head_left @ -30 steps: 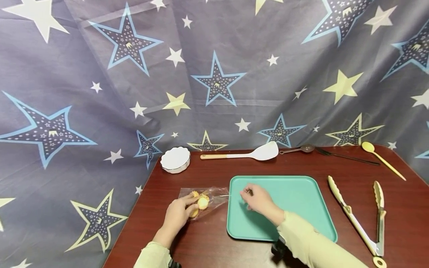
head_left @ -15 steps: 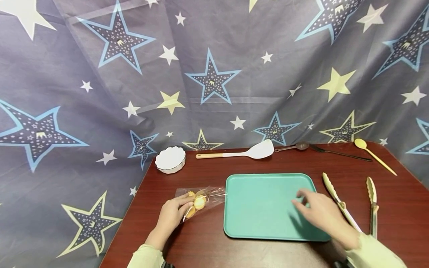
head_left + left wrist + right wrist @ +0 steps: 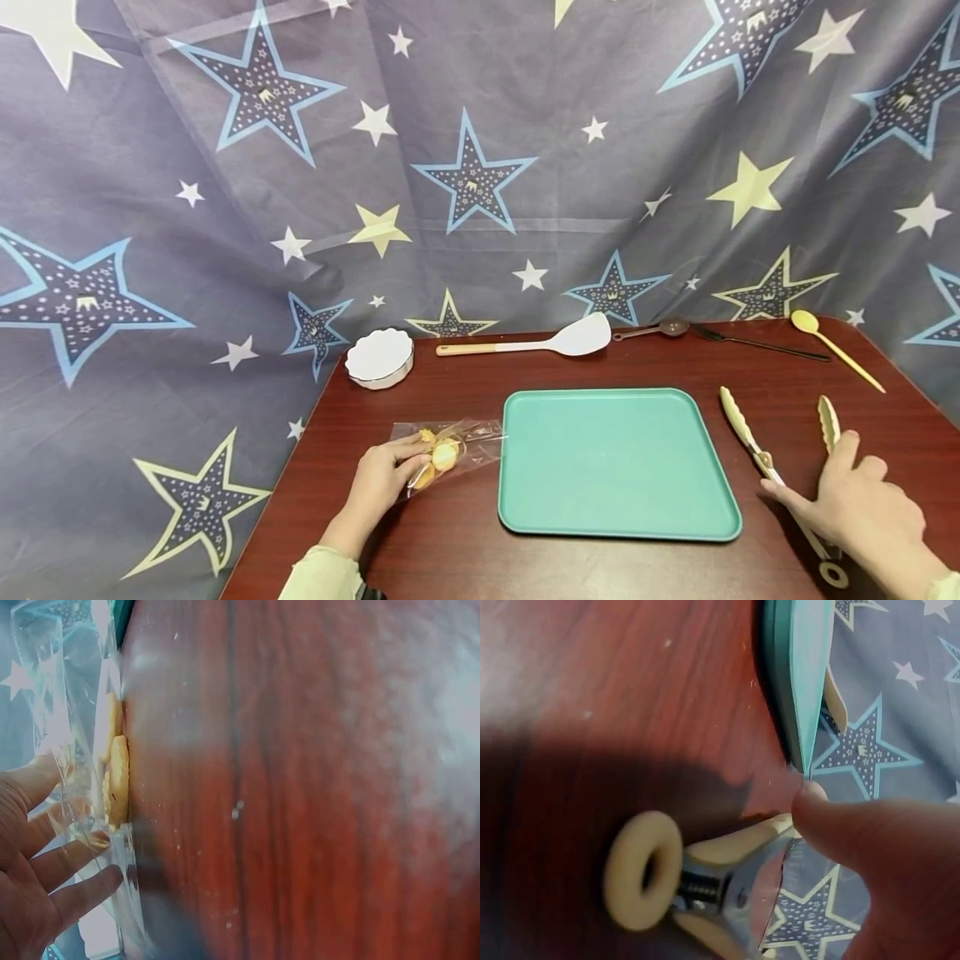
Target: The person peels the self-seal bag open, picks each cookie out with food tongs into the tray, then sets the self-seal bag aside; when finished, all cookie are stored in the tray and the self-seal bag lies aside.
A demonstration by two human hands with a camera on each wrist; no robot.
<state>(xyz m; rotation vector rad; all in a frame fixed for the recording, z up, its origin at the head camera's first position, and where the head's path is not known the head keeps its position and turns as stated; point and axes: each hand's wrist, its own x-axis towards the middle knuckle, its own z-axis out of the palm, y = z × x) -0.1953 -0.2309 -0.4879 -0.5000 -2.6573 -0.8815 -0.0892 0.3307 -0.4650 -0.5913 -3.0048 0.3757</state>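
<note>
On the table's left, a clear plastic bag (image 3: pixel 483 440) holds several round golden biscuits (image 3: pixel 445 455). My left hand (image 3: pixel 377 485) pinches the bag's near left end; the left wrist view shows the fingers (image 3: pixel 79 892) against the film, beside the biscuits (image 3: pixel 118 780). At the right lie spread tongs (image 3: pixel 738 417) with cream tips. Over them is my right hand (image 3: pixel 870 510), thumb stretched towards the left arm and fingers by the right arm. In the right wrist view, the thumb (image 3: pixel 832 825) is near the tongs' ring end (image 3: pixel 643 870); firm contact cannot be made out.
A turquoise tray (image 3: pixel 615 467) lies between the bag and the tongs. Along the back are a white fluted dish (image 3: pixel 380 358), a white spatula (image 3: pixel 581 336), a brown measuring spoon (image 3: pixel 672 327), a black knife-like utensil (image 3: pixel 772 343) and a yellow spoon (image 3: pixel 832 346).
My right hand has moved right, from above the tray to the tongs, with its thumb and fingers spreading. The left hand stays on the bag. The head view has shifted slightly.
</note>
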